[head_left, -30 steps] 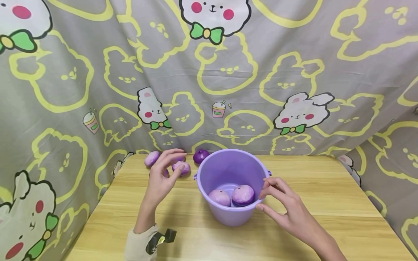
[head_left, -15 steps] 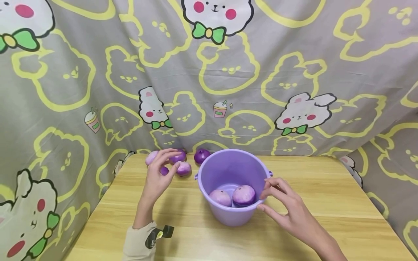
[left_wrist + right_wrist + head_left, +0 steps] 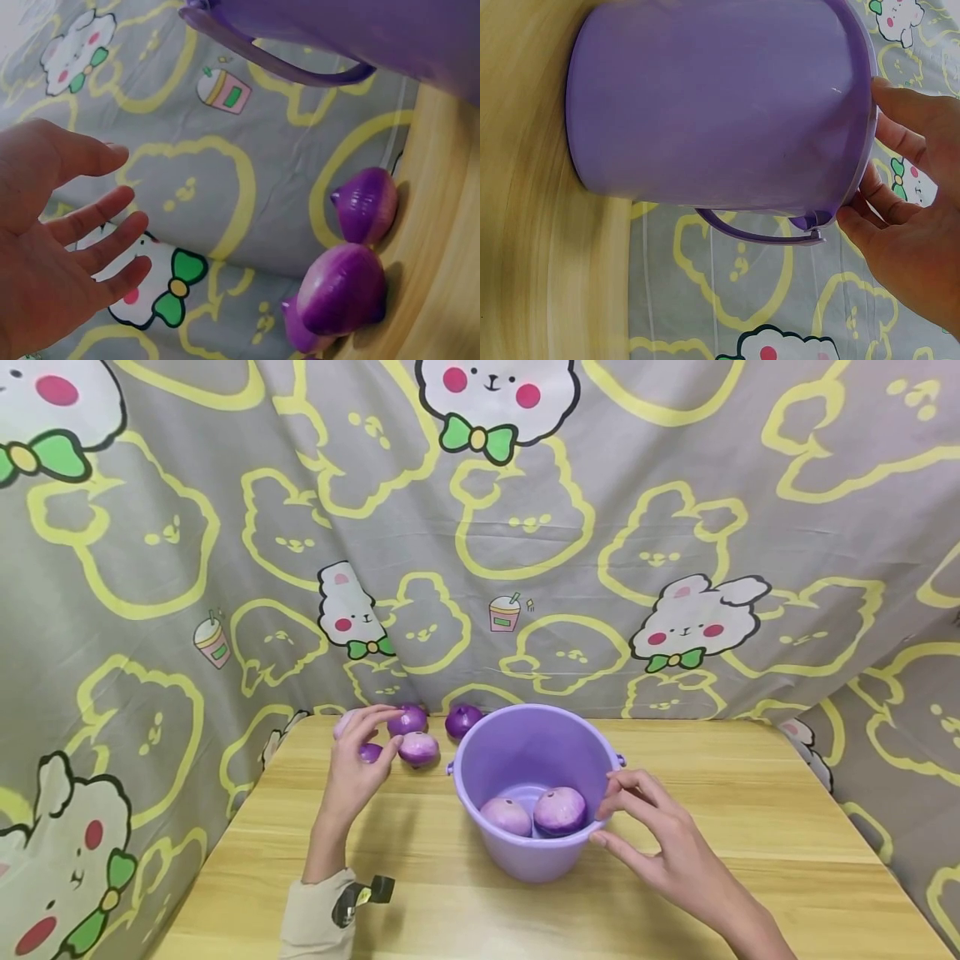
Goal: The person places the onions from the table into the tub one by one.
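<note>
A lilac bucket (image 3: 525, 862) stands upright, with two pale purple onions (image 3: 506, 816) on its bottom. My right hand (image 3: 667, 843) pinches the bucket's right rim; in the right wrist view the thumb lies outside it and the fingers reach over the edge. My left hand (image 3: 354, 772), fingers bent loosely and parted from the thumb, hovers over several purple onions at the back left. Nothing is in its grasp. It partly hides some of them; a pale-topped onion (image 3: 418, 748) sits just right of the thumb, and a dark onion (image 3: 463, 721) lies nearest the bucket.
Everything stands on a wood-grain table (image 3: 720, 893). A grey curtain (image 3: 540, 660) printed with rabbits hangs right behind its back edge. The bucket's handle (image 3: 761, 238) hangs down along its far side.
My left hand has drifted slightly left and toward me, uncovering more of the onions behind it. The right hand stays on the bucket's rim, and the bucket has not moved.
</note>
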Action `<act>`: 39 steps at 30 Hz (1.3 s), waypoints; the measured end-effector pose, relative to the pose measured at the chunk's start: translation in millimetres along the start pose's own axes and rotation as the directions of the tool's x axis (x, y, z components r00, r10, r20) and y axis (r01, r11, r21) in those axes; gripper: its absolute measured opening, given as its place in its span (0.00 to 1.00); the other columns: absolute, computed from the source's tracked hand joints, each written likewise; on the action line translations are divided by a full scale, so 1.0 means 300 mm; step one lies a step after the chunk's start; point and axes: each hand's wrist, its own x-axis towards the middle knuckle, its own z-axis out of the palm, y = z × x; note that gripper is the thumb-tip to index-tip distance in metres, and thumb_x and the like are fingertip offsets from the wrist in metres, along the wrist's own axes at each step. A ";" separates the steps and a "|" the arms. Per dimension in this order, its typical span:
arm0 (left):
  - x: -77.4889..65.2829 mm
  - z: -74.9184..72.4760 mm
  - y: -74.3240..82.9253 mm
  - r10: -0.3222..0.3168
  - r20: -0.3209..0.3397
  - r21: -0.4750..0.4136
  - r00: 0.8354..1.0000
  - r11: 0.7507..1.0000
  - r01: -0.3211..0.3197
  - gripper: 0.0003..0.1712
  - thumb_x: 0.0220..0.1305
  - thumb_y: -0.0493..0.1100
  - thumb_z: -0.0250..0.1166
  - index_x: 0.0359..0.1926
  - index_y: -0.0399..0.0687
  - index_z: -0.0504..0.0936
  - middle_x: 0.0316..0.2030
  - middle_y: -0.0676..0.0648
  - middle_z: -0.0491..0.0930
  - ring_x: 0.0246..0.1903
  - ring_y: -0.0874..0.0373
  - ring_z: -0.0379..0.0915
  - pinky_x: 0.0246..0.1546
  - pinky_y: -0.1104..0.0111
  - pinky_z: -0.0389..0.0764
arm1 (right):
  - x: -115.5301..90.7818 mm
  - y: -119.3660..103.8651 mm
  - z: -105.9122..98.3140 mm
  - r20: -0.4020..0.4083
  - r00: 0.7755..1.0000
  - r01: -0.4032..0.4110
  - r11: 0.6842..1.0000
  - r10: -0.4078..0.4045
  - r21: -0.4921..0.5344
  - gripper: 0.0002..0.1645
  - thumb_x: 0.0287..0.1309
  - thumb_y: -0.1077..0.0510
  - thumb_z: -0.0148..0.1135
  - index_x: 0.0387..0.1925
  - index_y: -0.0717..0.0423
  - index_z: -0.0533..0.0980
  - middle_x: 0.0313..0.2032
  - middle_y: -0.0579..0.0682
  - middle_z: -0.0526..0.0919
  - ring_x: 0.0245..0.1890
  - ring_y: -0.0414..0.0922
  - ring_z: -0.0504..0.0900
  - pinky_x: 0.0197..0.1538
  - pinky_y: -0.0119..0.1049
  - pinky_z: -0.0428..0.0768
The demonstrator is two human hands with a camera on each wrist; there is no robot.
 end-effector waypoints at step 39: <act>-0.037 -0.024 -0.184 -0.109 -0.064 -0.023 0.992 0.994 0.108 0.17 0.58 0.20 0.68 0.50 0.29 0.84 0.54 0.30 0.78 0.48 0.60 0.75 0.54 0.84 0.73 | 0.001 0.002 -0.001 -0.004 1.000 0.012 1.000 -0.012 0.001 0.26 0.44 0.66 0.82 0.42 0.40 0.80 0.52 0.45 0.77 0.58 0.43 0.75 0.67 0.28 0.67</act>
